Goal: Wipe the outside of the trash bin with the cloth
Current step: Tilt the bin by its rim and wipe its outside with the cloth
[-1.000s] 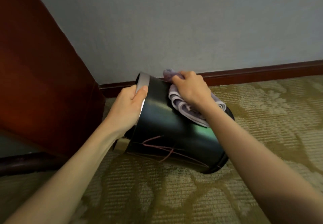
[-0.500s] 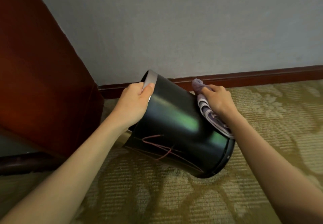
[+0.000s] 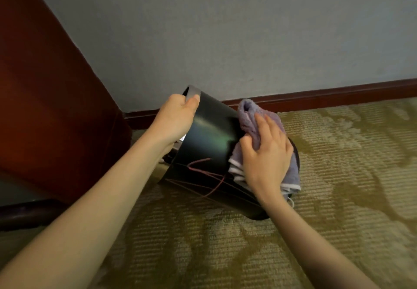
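I have the glossy black, silver-rimmed round trash bin point(image 3: 209, 139) tipped on its side at frame centre, with the folded lilac terry cloth point(image 3: 248, 117) against its right wall.

One black trash bin point(image 3: 209, 144) and one folded purple cloth point(image 3: 255, 119). Two bare hands: left hand point(image 3: 174, 121), right hand point(image 3: 267, 155).

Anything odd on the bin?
Reddish crossing lines low on the side of the black trash bin look like scratches or stuck threads; cannot tell which. Its tilt is deliberate: left hand grips the rim, right hand presses the cloth on it.
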A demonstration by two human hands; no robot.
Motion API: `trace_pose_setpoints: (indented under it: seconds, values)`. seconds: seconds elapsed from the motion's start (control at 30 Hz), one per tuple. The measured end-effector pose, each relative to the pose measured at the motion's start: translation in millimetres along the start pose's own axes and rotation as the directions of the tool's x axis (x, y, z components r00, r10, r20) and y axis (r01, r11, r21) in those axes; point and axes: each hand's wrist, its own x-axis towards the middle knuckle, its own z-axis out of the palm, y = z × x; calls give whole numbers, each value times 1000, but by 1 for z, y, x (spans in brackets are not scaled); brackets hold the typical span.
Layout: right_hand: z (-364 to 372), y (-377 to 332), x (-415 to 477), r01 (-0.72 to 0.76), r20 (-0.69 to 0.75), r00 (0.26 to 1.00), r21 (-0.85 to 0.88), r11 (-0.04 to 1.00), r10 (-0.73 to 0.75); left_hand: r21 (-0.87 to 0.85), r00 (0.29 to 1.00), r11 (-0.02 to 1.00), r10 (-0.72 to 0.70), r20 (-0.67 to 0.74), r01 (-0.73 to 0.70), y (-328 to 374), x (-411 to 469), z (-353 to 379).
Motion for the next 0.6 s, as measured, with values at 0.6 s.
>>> trace_pose_setpoints:
  seconds: [0.6]
  values:
    - [10, -6, 58, 0, 139, 990, 60, 998, -8, -74, 992, 989, 126, -29, -128, -71, -71, -23]
